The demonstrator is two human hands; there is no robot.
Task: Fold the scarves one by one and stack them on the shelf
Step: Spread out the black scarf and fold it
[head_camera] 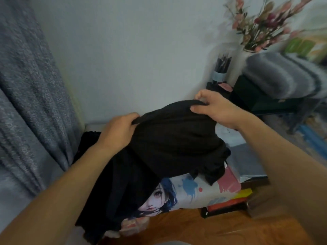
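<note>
A black scarf (177, 138) hangs lifted in the middle of the view, its lower end bunched over a printed cushion. My left hand (116, 131) pinches its upper left edge. My right hand (212, 108) grips its upper right edge, slightly higher and farther away. More dark cloth (116, 188) lies heaped below my left forearm. A folded grey striped scarf (281, 75) rests on a dark shelf (251, 99) at the right, against the wall.
A grey curtain (30, 103) hangs at the left. The printed cushion (187, 193) lies on a wooden surface (194, 228), with red and yellow boxes (233, 198) beside it. A flower vase (247, 55) and a brush holder (221, 68) stand by the shelf.
</note>
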